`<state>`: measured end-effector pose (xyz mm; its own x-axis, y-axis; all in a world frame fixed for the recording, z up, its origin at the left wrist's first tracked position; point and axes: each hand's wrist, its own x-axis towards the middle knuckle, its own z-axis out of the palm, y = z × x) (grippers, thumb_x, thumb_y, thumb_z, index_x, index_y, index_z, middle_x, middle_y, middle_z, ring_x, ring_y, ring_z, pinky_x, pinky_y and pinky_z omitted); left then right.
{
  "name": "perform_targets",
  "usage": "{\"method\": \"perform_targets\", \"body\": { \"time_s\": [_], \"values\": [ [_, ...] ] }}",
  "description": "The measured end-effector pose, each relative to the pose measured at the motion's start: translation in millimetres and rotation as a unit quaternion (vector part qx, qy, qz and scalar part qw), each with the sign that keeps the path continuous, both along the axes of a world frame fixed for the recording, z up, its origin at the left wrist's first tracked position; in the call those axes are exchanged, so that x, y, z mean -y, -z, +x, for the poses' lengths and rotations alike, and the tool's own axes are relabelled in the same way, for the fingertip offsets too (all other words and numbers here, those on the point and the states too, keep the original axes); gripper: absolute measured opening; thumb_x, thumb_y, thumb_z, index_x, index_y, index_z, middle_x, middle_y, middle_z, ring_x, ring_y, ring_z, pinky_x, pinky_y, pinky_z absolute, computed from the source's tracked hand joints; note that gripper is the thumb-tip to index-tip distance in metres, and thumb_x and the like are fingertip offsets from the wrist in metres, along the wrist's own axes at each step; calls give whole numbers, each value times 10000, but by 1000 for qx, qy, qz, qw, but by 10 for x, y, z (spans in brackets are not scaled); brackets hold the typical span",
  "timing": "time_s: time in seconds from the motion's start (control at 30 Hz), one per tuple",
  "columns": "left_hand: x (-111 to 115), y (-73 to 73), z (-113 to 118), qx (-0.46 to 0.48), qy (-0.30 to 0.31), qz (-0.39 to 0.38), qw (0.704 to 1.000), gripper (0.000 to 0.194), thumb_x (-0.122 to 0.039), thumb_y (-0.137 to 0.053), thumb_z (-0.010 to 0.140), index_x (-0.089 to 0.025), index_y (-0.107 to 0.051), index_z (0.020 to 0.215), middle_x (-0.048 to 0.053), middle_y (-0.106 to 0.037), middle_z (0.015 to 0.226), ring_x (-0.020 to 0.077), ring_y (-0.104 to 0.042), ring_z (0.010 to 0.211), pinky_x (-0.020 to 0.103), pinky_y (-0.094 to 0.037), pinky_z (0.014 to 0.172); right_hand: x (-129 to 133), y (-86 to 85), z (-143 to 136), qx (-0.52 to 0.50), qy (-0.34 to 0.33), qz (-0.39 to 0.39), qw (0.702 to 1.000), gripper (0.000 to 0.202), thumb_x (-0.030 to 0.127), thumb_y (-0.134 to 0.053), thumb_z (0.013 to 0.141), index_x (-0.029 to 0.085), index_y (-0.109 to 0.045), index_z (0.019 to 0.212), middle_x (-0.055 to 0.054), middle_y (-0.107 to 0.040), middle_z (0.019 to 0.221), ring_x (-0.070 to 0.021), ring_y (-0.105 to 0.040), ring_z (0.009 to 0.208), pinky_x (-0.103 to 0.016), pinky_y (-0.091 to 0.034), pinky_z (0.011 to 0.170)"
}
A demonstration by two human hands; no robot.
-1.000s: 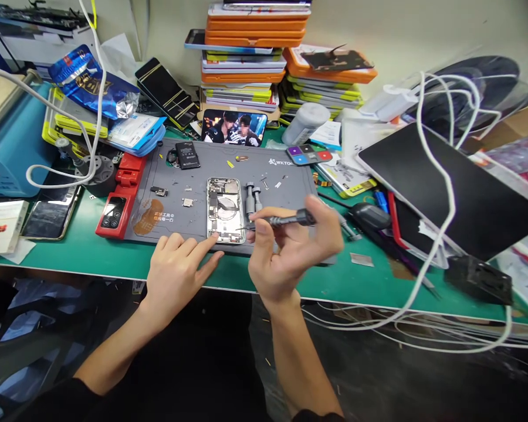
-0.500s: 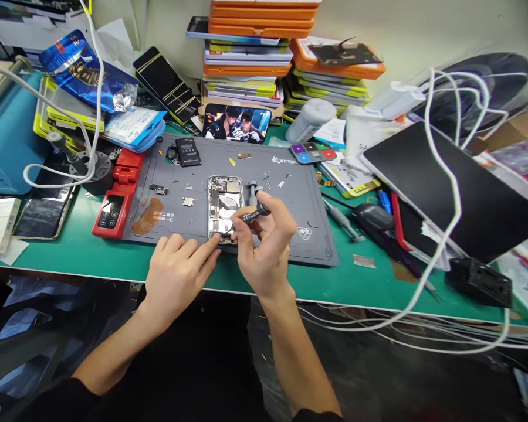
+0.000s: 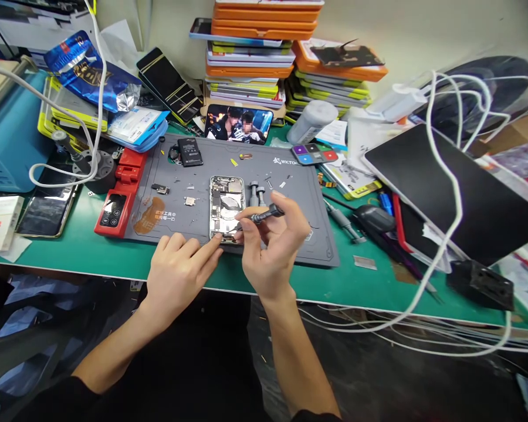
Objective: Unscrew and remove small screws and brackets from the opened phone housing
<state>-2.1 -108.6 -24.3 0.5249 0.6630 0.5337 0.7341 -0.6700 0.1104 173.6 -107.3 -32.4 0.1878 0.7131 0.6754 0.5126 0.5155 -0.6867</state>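
Observation:
An opened phone (image 3: 227, 202), its inner parts bare, lies upright on a grey work mat (image 3: 189, 220). My left hand (image 3: 178, 266) is closed at its lower left corner, the index fingertip on the phone and the other fingers curled. In my right hand (image 3: 275, 249) a dark screwdriver (image 3: 266, 215) is pinched between thumb and fingers. Its thin tip slants down to the phone's lower end; the exact contact spot is too small to make out. Grey screwdrivers (image 3: 254, 193) stand or lie just right of the phone. Small loose parts, including a metal piece (image 3: 190, 201), lie left of it.
A black battery (image 3: 190, 152) lies on the mat's upper part. Behind it a phone (image 3: 238, 124) plays a video. A red device (image 3: 114, 212) borders the mat's left. Stacked boxes (image 3: 264, 29) stand at the back. Right are a tablet-like panel (image 3: 453, 187) and a white cable (image 3: 440, 246).
My right hand has shifted slightly right, and the screwdriver leans over more. My left hand stays at the phone's lower corner. The whole view has moved slightly.

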Motion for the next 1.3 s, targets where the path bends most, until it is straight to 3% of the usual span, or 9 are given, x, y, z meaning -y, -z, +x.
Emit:
{"method": "perform_targets", "body": {
  "time_s": [0.13,0.47,0.93,1.13,1.3],
  "values": [
    [7,2,3,13,-2,-8,1000,263,-347,-656,1067,-208,-785,1250,4,-673,717,208,-461,736,374,-319,713,47,-8,6,-29,-31,12,999,485,218,-545,1065,394,-375,1483,-38,-623,1085,-146,-712,805,-271,-629,550],
    [1,2,-1,13,-5,6,1000,225,-339,-656,1068,-230,-801,1202,-10,-607,651,202,-420,701,370,-292,688,102,47,6,-23,-118,27,992,580,121,-575,1035,344,-350,1521,-27,-652,1063,-161,-734,873,-369,-703,728],
    [-8,4,-1,17,0,6,1000,223,-312,-658,1068,-227,-794,1222,-16,-615,660,196,-416,709,365,-297,690,91,19,0,-56,-119,29,991,567,121,-574,1038,350,-366,1513,-28,-655,1039,-145,-706,803,-301,-667,612],
    [-9,24,-7,15,-1,0,1000,225,-318,-651,1072,-233,-797,1219,-14,-623,667,196,-420,711,372,-301,694,92,27,-5,-50,-122,14,991,586,114,-583,1033,353,-363,1520,-41,-650,1103,-159,-729,884,-356,-713,710],
    [-9,20,-4,17,1,2,1000,218,-319,-655,1068,-225,-802,1199,-14,-624,667,199,-416,711,374,-299,686,107,29,-5,-69,-132,9,989,609,94,-578,1030,365,-368,1533,-42,-670,1093,-150,-711,835,-325,-696,628]
  ]
}}
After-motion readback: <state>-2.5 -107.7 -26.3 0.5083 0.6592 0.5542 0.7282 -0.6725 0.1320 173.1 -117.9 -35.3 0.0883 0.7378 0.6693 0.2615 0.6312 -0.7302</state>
